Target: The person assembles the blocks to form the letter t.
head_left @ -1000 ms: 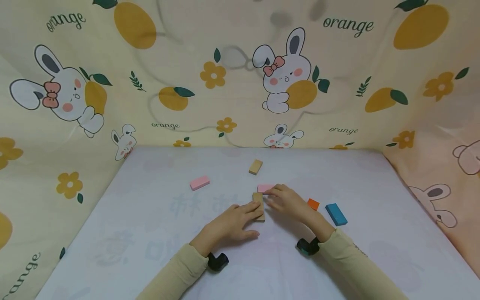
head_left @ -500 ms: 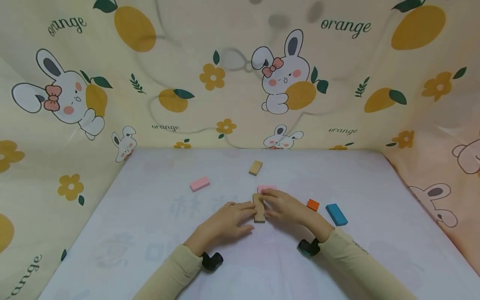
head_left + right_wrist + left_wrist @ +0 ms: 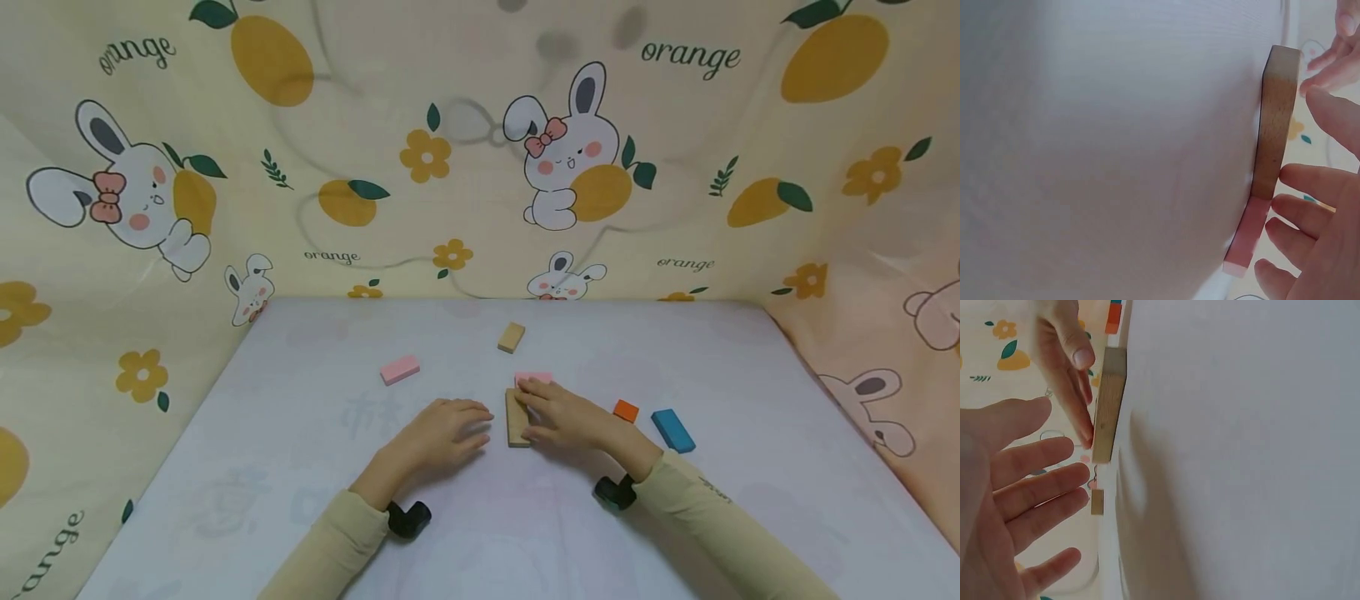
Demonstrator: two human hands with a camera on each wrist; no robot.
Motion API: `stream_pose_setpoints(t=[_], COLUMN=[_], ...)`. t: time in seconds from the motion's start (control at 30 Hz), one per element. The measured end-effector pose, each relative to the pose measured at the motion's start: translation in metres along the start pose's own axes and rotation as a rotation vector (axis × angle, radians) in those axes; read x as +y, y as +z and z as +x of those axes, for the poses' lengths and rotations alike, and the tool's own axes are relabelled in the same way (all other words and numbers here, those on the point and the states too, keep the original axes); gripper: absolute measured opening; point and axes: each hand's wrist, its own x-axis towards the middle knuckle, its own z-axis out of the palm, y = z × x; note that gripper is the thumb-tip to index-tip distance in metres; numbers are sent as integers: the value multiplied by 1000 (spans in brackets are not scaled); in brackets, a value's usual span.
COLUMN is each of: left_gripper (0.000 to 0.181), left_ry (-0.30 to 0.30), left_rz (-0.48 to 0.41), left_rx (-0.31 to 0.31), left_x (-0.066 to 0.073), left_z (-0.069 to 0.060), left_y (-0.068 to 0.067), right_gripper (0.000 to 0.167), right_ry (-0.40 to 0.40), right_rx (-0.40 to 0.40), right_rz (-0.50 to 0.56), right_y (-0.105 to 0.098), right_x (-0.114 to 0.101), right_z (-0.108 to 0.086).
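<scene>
A long plain wooden block [image 3: 515, 427] lies flat near the middle of the table, pointing away from me. At its far end sits a pink block [image 3: 534, 377], set crosswise; in the right wrist view the pink block [image 3: 1246, 237] meets the wooden block's end or nearly so. My right hand [image 3: 573, 418] rests with lightly bent fingers over these two, its fingertips at the wooden block's top and the pink block's edge. My left hand [image 3: 441, 433] hovers left of the wooden block, fingers spread and apart from it, with nothing held in the left wrist view.
Farther back lie a small wooden block [image 3: 512, 337] and, to the left, another pink block [image 3: 400, 369]. Right of the right hand are an orange block [image 3: 626, 410] and a blue block [image 3: 673, 430]. A printed cloth [image 3: 480, 192] walls the table's back and sides.
My left hand has lifted off the wooden block and drawn back to the left. My right hand has shifted slightly nearer, from the pink block onto the wooden one.
</scene>
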Motion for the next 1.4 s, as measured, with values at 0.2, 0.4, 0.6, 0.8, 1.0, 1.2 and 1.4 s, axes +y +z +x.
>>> stream_pose_setpoints(t=[0.2, 0.4, 0.6, 0.8, 1.0, 1.2, 1.4], left_gripper=[32, 29, 28, 29, 28, 28, 30], left_ry=[37, 57, -13, -70, -90, -177, -269], left_rz=[8, -20, -82, -110, -111, -147, -173], left_rx=[68, 122, 126, 151, 184, 193, 203], left_x=[-9, -17, -24, -32, -40, -45, -53], left_z=[-2, -2, -3, -6, -8, -11, -14], left_y=[0, -1, -4, -6, -7, -12, -19], right_gripper=[63, 63, 63, 63, 65, 64, 61], right_ry=[19, 52, 76, 74, 77, 75, 69], right_rx=[-11, -25, -42, -42, -40, -42, -42], right_rz=[21, 48, 88, 93, 102, 92, 90], right_y=[0, -1, -2, -2, -2, -4, -4], right_x=[1, 0, 1, 1, -1, -3, -3], right_z=[-1, -1, 2, 2, 0, 2, 3])
